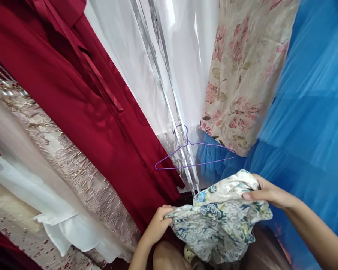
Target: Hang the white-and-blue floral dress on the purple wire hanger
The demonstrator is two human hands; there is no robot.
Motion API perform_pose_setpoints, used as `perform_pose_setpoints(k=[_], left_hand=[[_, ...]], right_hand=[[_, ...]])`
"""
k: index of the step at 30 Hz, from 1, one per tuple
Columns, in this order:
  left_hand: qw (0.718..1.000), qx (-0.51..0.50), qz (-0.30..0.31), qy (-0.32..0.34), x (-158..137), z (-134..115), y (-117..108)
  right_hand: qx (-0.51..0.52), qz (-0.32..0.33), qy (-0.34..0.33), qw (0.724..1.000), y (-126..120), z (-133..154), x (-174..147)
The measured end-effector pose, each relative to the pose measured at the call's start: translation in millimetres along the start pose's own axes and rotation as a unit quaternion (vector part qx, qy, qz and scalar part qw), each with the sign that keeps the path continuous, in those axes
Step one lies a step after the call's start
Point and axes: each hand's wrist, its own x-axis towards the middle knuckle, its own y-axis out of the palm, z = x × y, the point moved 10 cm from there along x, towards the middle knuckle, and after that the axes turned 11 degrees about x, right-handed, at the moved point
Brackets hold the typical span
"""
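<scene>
A crumpled floral garment (pixel 216 225), white with blue, green and yellow flowers, is stretched between my two hands above my knees. My left hand (pixel 157 224) pinches its left edge with closed fingers. On the upper right part of the cloth, my right hand (pixel 266 193) grips with the thumb on top and the other fingers behind the fabric. Just beyond the garment a thin purple hanger (pixel 195 165) hangs with nothing on it, in front of the metal rails.
Long red satin clothing (pixel 101 123) hangs at the left, beside pale textured fabric (pixel 81 180). Upright metal rails (pixel 163 86) stand ahead before white cloth. To the right hang a beige floral garment (pixel 236 82) and blue tulle (pixel 304 112).
</scene>
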Motion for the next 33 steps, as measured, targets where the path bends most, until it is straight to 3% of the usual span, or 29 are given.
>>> perform_pose_setpoints(k=[3, 7, 13, 15, 18, 20, 22, 27, 29, 33], left_hand=[[0.987, 0.156, -0.030, 0.033, 7.9, -4.1, -34.9], [0.941, 0.321, -0.106, -0.026, 33.2, 14.0, -87.9], [0.929, 0.328, -0.162, -0.052, 84.7, 21.6, -150.8], [0.931, 0.320, -0.172, -0.038, 100.3, 13.2, -164.8], [0.936, 0.297, -0.188, -0.005, 116.7, -9.6, -177.7], [0.940, 0.278, -0.195, 0.023, 121.3, -32.0, -178.9], [0.953, 0.233, -0.182, 0.062, 122.4, -58.9, -169.9], [0.966, 0.141, -0.146, 0.162, 120.5, -120.8, -126.9], [0.967, 0.116, -0.153, 0.164, 123.5, -125.3, -113.8], [0.980, 0.008, -0.143, 0.137, 131.9, -102.6, -94.8]], right_hand=[[-0.016, -0.005, 0.005, 1.000, -3.9, 0.8, 11.0], [-0.060, 0.010, -0.036, 0.997, 14.1, 2.8, 36.7], [-0.011, 0.057, -0.098, 0.994, 54.7, 13.9, 66.1], [0.000, 0.037, -0.110, 0.993, 50.1, 16.8, 75.3], [-0.022, -0.042, -0.118, 0.992, 23.5, 13.5, 89.6], [-0.047, -0.076, -0.103, 0.991, 7.8, 4.4, 97.5], [-0.067, -0.070, -0.084, 0.992, 3.1, -7.3, 102.7], [-0.089, -0.012, -0.077, 0.993, 19.0, -21.6, 94.5], [-0.116, -0.022, -0.101, 0.988, 19.1, -13.4, 83.5], [-0.200, -0.102, -0.181, 0.957, -7.5, 29.1, 57.7]])
